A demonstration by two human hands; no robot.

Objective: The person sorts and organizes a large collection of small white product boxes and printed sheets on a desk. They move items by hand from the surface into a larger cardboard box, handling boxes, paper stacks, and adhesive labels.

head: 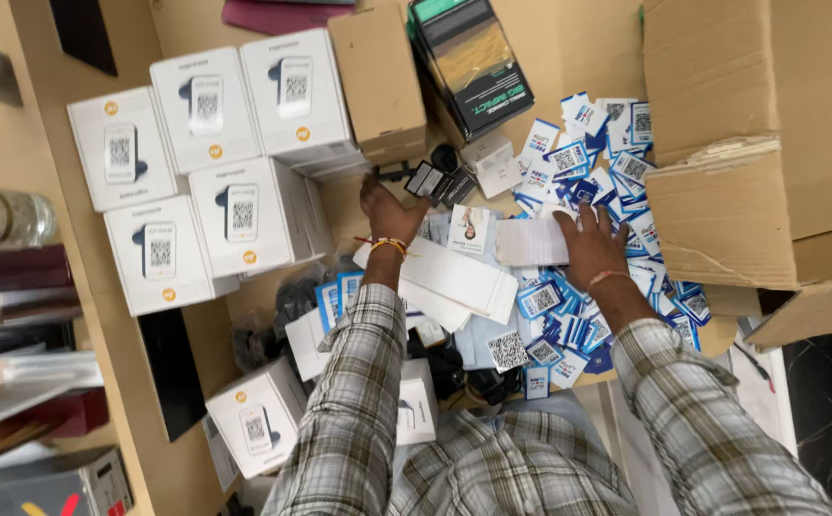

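Nearest the camera, two arms in plaid sleeves reach forward over a cluttered wooden table (196, 29). The left hand (385, 212), with a beaded band at its wrist, stretches farther out, its fingers closed on a small dark device (426, 179) held just above the clutter. The right hand (590, 247) lies palm down, fingers spread, on a heap of blue and white code cards (569, 320), its fingertips touching a lined white slip (531, 242). Between the forearms lie long white folded sheets (459, 279) and a loose square code sticker (508, 350). Close to the left elbow stands one white carton with a code label (256, 420); farther left, five more white cartons (208, 153) sit packed together. Beyond the hands, a plain brown box (378, 81) and a dark glossy package (471, 62) stand side by side. To the right, a large torn cardboard box (750, 143) overlaps the edge of the card heap.
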